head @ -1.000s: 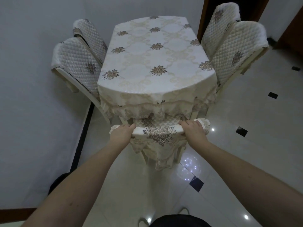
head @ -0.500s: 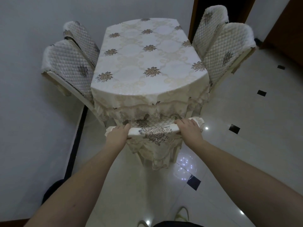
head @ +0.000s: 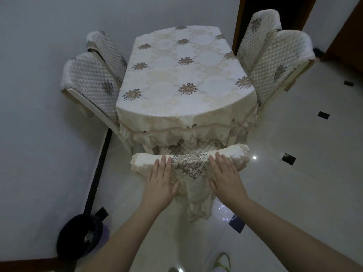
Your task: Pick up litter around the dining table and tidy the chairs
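Head view looks down on the near chair (head: 189, 161), pushed in at the near end of the worktop (head: 182, 75), its top rail just short of the hanging tablecloth. Both hands lie flat and spread on its fabric cover, holding nothing: left hand (head: 160, 185) left of the floral patch, right hand (head: 225, 179) to its right. I judge the frame stiff and fairly heavy, the quilted cover soft and likely to slide; the rail under it, near both ends, is the place to take hold
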Tool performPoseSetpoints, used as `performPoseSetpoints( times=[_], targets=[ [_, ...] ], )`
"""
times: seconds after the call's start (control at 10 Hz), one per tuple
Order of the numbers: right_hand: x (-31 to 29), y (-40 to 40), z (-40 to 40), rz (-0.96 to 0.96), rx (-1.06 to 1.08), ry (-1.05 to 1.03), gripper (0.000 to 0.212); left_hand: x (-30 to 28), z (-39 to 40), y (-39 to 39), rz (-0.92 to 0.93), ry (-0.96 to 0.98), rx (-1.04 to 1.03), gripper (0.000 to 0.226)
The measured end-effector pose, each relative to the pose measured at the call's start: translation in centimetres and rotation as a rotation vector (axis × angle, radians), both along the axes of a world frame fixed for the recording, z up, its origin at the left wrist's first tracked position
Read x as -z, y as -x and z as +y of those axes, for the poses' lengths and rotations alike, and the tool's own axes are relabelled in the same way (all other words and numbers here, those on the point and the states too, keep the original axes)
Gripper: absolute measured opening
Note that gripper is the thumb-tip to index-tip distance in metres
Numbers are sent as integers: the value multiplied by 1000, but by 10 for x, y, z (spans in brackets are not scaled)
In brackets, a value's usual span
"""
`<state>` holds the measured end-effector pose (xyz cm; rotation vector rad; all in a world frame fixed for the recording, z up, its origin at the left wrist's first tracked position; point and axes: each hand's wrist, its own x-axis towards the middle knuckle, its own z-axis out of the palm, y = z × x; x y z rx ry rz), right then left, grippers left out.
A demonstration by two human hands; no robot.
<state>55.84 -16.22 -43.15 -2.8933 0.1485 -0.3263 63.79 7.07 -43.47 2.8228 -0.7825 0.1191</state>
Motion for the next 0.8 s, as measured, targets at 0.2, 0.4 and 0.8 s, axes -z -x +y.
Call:
performPoseSetpoints(
  times=[0.2,0.4,0.8],
  targets=[
    [-3,-4,-2,51,-16,74,76,-3,-2,-2,70,-18,-32,81],
    [-1,-4,1,160,-15,114,89,-18,-4,-1,108,-121,-64,82],
    [-51,43,23,296,99,-134,69,-53,27,37,238,-231,-15,80]
  ],
)
